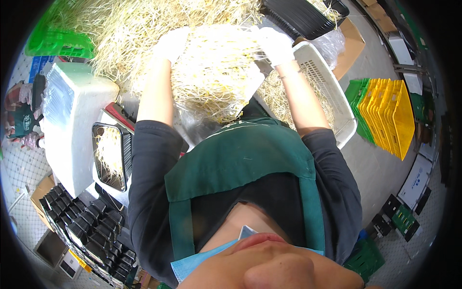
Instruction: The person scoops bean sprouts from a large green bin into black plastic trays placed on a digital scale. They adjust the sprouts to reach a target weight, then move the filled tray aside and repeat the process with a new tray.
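A thick bunch of bean sprouts (pixel 216 61) spans the space between my two gloved hands, its strands running roughly from one hand to the other. My left hand (pixel 173 45), in a white glove, holds the bunch's left end, beside a large heap of sprouts (pixel 126 32). At the right end, my right hand (pixel 274 45), also white-gloved, has strands between its fingers. Glare washes out much of both gloves. Below my right forearm stands a white plastic basket (pixel 326 74) holding loose, brownish sprouts and scraps.
Left, a black tray (pixel 124 159) of sprouts sits beside a white foam box (pixel 68 126). Stacked black trays (pixel 90 227) stand lower left. A ribbed black container (pixel 299 16) is at upper right, a green crate (pixel 61 45) at upper left. Yellow crates (pixel 389 115) are stacked on the floor.
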`<state>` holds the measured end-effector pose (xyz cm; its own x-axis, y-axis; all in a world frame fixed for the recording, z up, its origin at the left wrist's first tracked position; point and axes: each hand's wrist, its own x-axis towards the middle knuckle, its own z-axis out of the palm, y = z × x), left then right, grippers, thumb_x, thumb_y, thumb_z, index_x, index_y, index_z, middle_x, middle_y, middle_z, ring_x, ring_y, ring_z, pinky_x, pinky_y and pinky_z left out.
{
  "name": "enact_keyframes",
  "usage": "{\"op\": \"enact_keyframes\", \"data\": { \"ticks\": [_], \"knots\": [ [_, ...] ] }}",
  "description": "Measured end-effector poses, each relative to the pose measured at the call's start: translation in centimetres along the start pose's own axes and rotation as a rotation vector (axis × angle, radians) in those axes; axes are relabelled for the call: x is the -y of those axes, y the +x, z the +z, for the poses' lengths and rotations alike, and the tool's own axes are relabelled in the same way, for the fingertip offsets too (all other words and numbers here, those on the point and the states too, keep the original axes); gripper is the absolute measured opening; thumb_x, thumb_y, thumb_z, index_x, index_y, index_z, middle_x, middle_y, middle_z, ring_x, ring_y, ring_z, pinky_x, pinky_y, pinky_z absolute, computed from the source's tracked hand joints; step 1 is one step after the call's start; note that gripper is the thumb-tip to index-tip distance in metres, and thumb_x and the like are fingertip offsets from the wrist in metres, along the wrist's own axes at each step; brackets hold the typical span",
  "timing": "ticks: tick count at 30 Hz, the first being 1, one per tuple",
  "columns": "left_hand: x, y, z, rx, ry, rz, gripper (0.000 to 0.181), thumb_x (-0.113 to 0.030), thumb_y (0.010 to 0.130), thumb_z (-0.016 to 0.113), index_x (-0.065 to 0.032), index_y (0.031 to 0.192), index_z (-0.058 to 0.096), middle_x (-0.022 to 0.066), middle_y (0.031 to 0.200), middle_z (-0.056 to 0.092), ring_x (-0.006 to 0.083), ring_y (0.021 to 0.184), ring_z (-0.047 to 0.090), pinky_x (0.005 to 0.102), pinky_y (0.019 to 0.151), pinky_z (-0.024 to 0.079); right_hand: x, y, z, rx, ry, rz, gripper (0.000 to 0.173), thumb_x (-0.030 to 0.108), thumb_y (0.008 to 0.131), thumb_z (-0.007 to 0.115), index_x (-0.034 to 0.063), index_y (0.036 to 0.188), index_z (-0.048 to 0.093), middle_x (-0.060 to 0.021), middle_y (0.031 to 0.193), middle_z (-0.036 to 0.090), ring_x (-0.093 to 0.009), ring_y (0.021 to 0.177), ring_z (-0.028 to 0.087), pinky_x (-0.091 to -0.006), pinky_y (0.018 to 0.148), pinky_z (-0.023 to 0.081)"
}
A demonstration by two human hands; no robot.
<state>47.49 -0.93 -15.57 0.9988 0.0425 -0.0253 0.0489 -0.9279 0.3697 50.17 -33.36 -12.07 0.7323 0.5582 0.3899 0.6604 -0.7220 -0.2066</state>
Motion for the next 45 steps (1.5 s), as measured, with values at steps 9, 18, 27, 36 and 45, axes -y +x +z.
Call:
{"op": "enact_keyframes", "data": {
  "ticks": [9, 18, 27, 36, 45],
  "knots": [
    [-0.8, 0.0, -0.5, 0.033, -0.086, -0.077, 0.046, -0.038, 0.094, 0.033, -0.0086, 0.122, 0.054, 0.0147, 0.123, 0.054, 0.0299, 0.116, 0.050, 0.0373, 0.099, 0.037, -11.4, -13.7, -10.9, 0.280, 0.138, 0.791, 0.037, 0.036, 0.088, 0.052, 0.0092, 0.111, 0.063, -0.0144, 0.101, 0.065, -0.027, 0.092, 0.063, -0.0322, 0.083, 0.047],
    [-2.3, -1.1, -2.2, 0.018, -0.067, -0.086, 0.047, -0.034, 0.095, 0.030, -0.0042, 0.125, 0.050, 0.0158, 0.129, 0.050, 0.0280, 0.120, 0.046, 0.0354, 0.101, 0.035, 3.7, -4.3, -0.8, 0.054, 0.935, 0.658, 0.030, 0.025, 0.092, 0.047, 0.0024, 0.108, 0.058, -0.0166, 0.095, 0.063, -0.026, 0.086, 0.061, -0.0359, 0.078, 0.048],
    [0.1, -1.1, 0.0, -0.098, 0.138, 0.003, 0.040, -0.028, 0.094, 0.032, -0.0090, 0.122, 0.053, 0.0140, 0.122, 0.055, 0.0302, 0.113, 0.052, 0.0387, 0.096, 0.040, 9.1, 1.7, 2.1, -0.192, 0.728, 0.384, 0.031, 0.034, 0.090, 0.051, 0.0080, 0.105, 0.060, -0.0167, 0.097, 0.062, -0.031, 0.088, 0.060, -0.0372, 0.081, 0.047],
    [0.6, -0.9, 0.5, -0.117, 0.230, 0.076, 0.040, -0.029, 0.094, 0.032, -0.0081, 0.120, 0.054, 0.0135, 0.119, 0.057, 0.0309, 0.109, 0.054, 0.0394, 0.094, 0.042, 2.4, -1.5, 1.2, -0.181, 0.173, 0.194, 0.021, 0.023, 0.088, 0.049, 0.0075, 0.096, 0.062, -0.0128, 0.089, 0.062, -0.028, 0.083, 0.060, -0.0362, 0.074, 0.049],
    [-1.1, -1.2, -1.0, -0.051, 0.092, -0.012, 0.042, -0.029, 0.095, 0.030, -0.0078, 0.124, 0.052, 0.0135, 0.124, 0.054, 0.0294, 0.114, 0.051, 0.0379, 0.097, 0.040, -12.4, -18.6, -10.5, 0.421, -0.105, 0.935, 0.048, 0.043, 0.085, 0.054, 0.0049, 0.112, 0.060, -0.0184, 0.106, 0.063, -0.033, 0.102, 0.058, -0.0381, 0.085, 0.046]
  ]
}}
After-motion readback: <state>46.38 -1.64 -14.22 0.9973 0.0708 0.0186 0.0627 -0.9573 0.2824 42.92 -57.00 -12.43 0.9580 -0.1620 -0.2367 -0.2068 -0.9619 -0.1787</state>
